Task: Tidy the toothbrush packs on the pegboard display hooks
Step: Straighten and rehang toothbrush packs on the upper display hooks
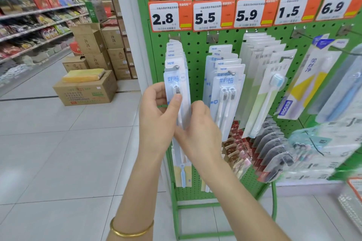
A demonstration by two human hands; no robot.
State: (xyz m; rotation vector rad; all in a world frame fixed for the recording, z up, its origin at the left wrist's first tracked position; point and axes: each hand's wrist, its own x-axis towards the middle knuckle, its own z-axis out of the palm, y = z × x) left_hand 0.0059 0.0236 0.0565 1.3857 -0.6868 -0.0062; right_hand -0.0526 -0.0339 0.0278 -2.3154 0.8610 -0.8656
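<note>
A green pegboard [197, 49] carries rows of toothbrush packs on metal hooks. On the leftmost hook hangs a stack of white-and-blue packs [177, 76]. My left hand [158, 115] grips the front pack of that stack, thumb across its face and fingers behind its left edge. My right hand [197, 129] pinches the same pack at its lower right edge. A second stack of twin-brush packs [225, 88] hangs on the hook to the right, untouched. Pale green packs [262, 76] hang further right.
Orange price tags [213, 15] line the top of the board. Darker packs [270, 152] hang on a lower row. Cardboard boxes [86, 90] stand on the tiled floor at the left, beside stocked store shelves [35, 15]. The display's green frame [195, 205] stands on the floor.
</note>
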